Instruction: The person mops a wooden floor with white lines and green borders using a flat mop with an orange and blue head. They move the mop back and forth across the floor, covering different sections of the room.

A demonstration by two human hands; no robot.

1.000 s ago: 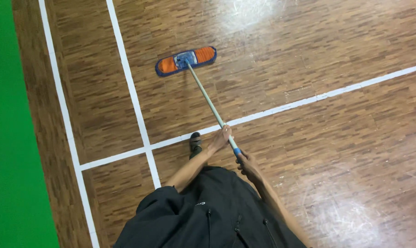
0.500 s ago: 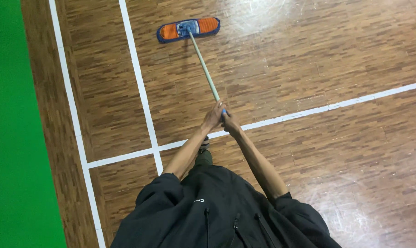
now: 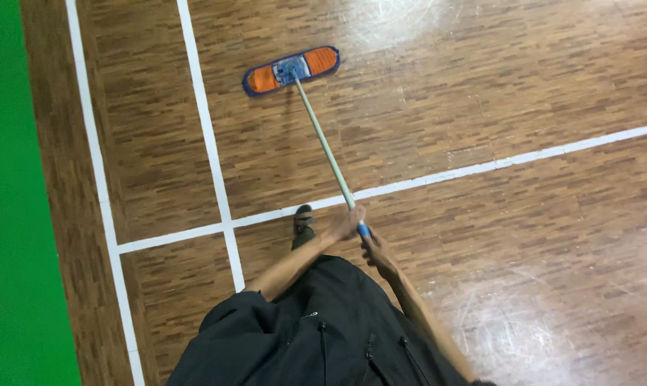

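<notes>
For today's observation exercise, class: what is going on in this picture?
A person in a black top holds a long-handled flat mop with both hands. The left hand grips the pole higher up, the right hand its blue end. The orange and blue mop head lies flat on the wooden court floor, beyond the white lines. One shoe shows near a line.

You see a brown wooden parquet floor (image 3: 480,93) filling most of the frame, glossy with pale glare patches at the top centre and lower right. White painted lines (image 3: 202,136) cross it, two running down the left part and one slanting across the middle. A green strip (image 3: 12,214) borders the left edge.
</notes>
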